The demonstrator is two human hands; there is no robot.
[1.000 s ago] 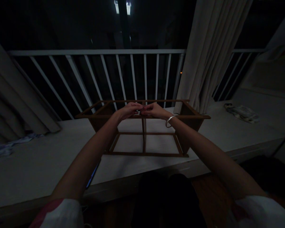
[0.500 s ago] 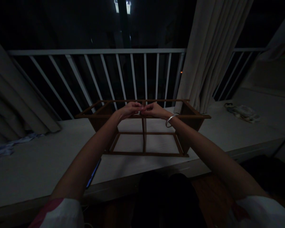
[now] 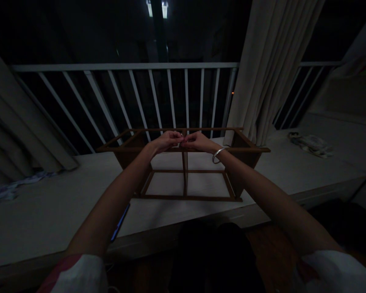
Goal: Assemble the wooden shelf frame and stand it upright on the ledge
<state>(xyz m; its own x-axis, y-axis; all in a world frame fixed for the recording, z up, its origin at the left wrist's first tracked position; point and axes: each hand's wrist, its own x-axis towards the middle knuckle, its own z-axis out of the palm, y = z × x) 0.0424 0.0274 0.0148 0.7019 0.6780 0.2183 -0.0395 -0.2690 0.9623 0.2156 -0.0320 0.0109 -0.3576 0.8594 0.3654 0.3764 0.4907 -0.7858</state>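
Observation:
A dark wooden frame (image 3: 232, 175) of thin bars stands on a pale ledge (image 3: 49, 211) in dim light. My left hand (image 3: 166, 141) and my right hand (image 3: 198, 141) meet fingertip to fingertip over the middle of the frame's top front bar, above its upright centre post. Both hands have their fingers pinched together. Something tiny seems to sit between the fingertips, too small and dark to name. A metal bangle (image 3: 218, 155) hangs on my right wrist.
A white railing (image 3: 125, 67) runs behind the frame, with pale curtains (image 3: 271, 69) right and left. Crumpled cloths lie on the ledge at far left (image 3: 6, 191) and far right (image 3: 311, 144). A thin blue-edged object (image 3: 120, 221) rests under my left forearm.
Both hands stay pinched together at the same spot on the top bar, with only slight finger movement.

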